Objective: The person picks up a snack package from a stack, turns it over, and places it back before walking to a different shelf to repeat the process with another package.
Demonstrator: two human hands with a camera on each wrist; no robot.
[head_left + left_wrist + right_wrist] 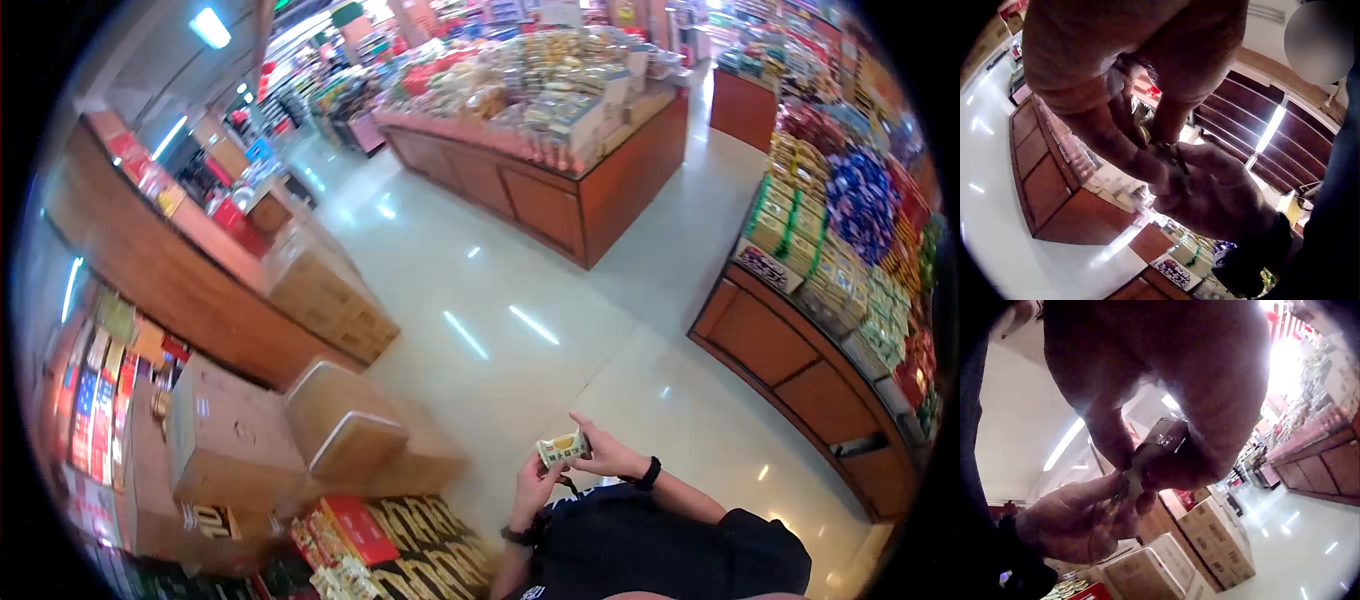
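Observation:
A small wrapped packet (pixel 563 449), yellow and white with dark print, is held up in front of the body in the head view. The left hand (pixel 536 486) grips its left end between thumb and fingers. At its right end the right hand (pixel 607 452) pinches it, the index finger stretched out above. Both hands meet at the packet in the left wrist view, where it is mostly hidden behind fingers. In the right wrist view the shaded packet (pixel 1163 439) shows between the fingers of both hands.
Cardboard boxes (pixel 236 430) are stacked at the left, with red and black-gold packages (pixel 430 540) low beside them. A wooden display stand (pixel 540 205) with packaged goods stands ahead; another curved one (pixel 790 365) is at the right. Glossy floor (pixel 500 290) lies between.

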